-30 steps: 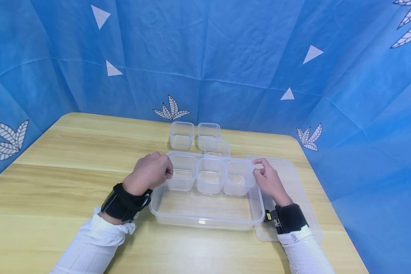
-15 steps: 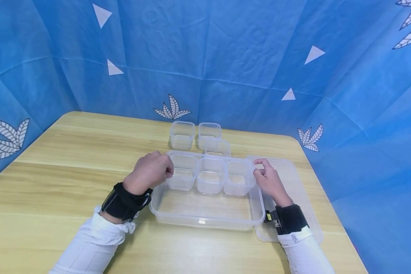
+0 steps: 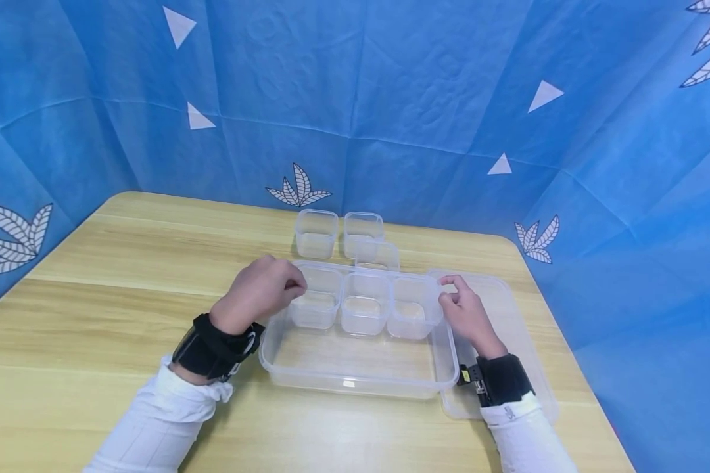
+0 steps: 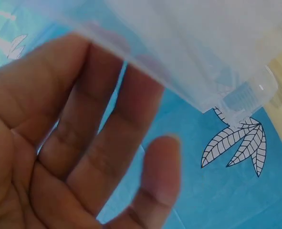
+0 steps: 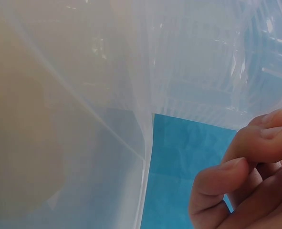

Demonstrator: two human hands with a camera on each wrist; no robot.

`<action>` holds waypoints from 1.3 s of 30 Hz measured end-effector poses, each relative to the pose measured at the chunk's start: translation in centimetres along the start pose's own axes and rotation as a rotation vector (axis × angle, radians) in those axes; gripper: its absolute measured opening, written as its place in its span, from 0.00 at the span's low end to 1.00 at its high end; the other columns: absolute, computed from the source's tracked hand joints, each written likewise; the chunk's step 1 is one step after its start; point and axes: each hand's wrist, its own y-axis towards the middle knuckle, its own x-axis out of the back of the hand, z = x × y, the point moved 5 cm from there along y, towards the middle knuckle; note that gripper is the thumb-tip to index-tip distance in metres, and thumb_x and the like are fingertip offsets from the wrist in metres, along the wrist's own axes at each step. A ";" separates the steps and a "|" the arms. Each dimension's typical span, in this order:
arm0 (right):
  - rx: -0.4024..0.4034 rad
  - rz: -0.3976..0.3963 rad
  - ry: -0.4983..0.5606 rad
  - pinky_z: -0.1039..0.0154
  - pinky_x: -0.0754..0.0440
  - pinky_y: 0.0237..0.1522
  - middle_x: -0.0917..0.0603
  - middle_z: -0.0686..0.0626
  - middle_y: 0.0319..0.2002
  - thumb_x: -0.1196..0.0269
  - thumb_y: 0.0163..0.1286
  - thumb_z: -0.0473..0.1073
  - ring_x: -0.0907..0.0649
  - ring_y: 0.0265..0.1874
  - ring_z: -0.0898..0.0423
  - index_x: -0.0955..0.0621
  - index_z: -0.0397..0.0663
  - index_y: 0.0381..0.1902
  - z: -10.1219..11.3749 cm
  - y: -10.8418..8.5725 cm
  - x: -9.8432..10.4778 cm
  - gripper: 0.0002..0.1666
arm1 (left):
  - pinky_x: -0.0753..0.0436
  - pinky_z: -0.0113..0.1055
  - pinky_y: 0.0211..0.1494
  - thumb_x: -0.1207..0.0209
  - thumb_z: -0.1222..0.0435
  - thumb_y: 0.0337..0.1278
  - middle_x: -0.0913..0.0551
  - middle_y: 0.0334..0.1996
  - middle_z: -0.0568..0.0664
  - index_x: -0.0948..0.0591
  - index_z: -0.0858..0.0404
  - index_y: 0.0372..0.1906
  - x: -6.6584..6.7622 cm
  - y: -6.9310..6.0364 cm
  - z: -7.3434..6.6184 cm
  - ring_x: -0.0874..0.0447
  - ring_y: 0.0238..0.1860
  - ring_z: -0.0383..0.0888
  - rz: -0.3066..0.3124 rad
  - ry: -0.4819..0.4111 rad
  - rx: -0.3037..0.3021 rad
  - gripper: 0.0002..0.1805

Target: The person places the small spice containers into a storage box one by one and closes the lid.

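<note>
Blue backdrop (image 3: 355,79) at twelve o'clock, then wood-grain table (image 3: 106,309). Central on it, translucent tray (image 3: 355,382), with flat lid (image 3: 520,328) at three o'clock. Along the tray's twelve o'clock side, left cup (image 3: 316,309), middle cup (image 3: 363,312) and right cup (image 3: 413,315); farther out, three loose cups (image 3: 363,230). Could, by judgement, tip the right cup through a one-sided tug on its rim, or wedge the row through uneven inward pressure; might also skid such seemingly light plastic. Left hand (image 3: 263,289) at ten o'clock, knuckles up beside the left cup, fingers (image 4: 131,109) bent, slightly apart, tips behind clear plastic. Right hand (image 3: 467,312) between two and three o'clock, fingers (image 5: 222,179) curled close together near the right cup's rim. Cannot tell whether clamped on anything, either side.
</note>
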 end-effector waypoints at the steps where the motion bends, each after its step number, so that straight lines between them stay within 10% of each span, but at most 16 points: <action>1: -0.001 -0.002 0.002 0.64 0.40 0.18 0.36 0.55 0.13 0.52 0.66 0.37 0.37 0.13 0.58 0.28 0.43 0.55 0.0 0.0 0.0 0.20 | 0.21 0.39 0.33 0.36 0.69 0.58 0.16 0.27 0.46 0.12 0.61 0.30 0.3 0.1 0.3 0.22 0.27 0.41 -0.026 -0.024 -0.001 0.04; 8: -0.003 -0.003 -0.003 0.64 0.38 0.18 0.34 0.54 0.14 0.52 0.67 0.38 0.35 0.14 0.56 0.28 0.44 0.56 0.0 0.4 0.0 0.20 | 0.19 0.47 0.45 0.39 0.63 0.64 0.16 0.45 0.56 0.18 0.64 0.52 0.8 1.1 5.1 0.17 0.44 0.53 -0.106 -0.416 0.211 0.15; 14: -0.009 -0.022 -0.006 0.63 0.36 0.19 0.32 0.53 0.16 0.52 0.69 0.39 0.35 0.15 0.54 0.28 0.45 0.57 -0.4 0.6 0.9 0.19 | 0.23 0.49 0.57 0.46 0.64 0.70 0.30 0.62 0.66 0.35 0.69 0.68 -2.7 2.4 8.8 0.27 0.59 0.60 -0.025 -0.981 0.325 0.26; 18: -0.008 -0.016 0.000 0.64 0.37 0.19 0.32 0.53 0.16 0.51 0.70 0.39 0.35 0.15 0.56 0.28 0.45 0.57 -0.4 0.3 1.1 0.19 | 0.26 0.46 0.61 0.49 0.63 0.72 0.37 0.67 0.69 0.45 0.68 0.73 -5.3 2.7 9.8 0.31 0.63 0.58 0.070 -1.199 0.311 0.31; 25: 0.046 -0.012 -0.053 0.64 0.37 0.19 0.35 0.55 0.14 0.49 0.69 0.38 0.37 0.13 0.58 0.27 0.43 0.55 0.1 0.0 1.0 0.17 | 0.22 0.42 0.56 0.53 0.61 0.75 0.32 0.64 0.68 0.44 0.69 0.73 -7.2 1.9 10.5 0.23 0.58 0.53 0.213 -1.251 0.285 0.29; 39: 0.160 0.107 -0.239 0.60 0.33 0.19 0.32 0.53 0.14 0.44 0.73 0.42 0.33 0.13 0.56 0.23 0.37 0.51 3.1 4.4 3.0 0.15 | 0.28 0.40 0.62 0.53 0.58 0.75 0.36 0.66 0.68 0.43 0.75 0.71 -7.9 0.8 11.5 0.28 0.62 0.50 0.262 -1.203 0.229 0.31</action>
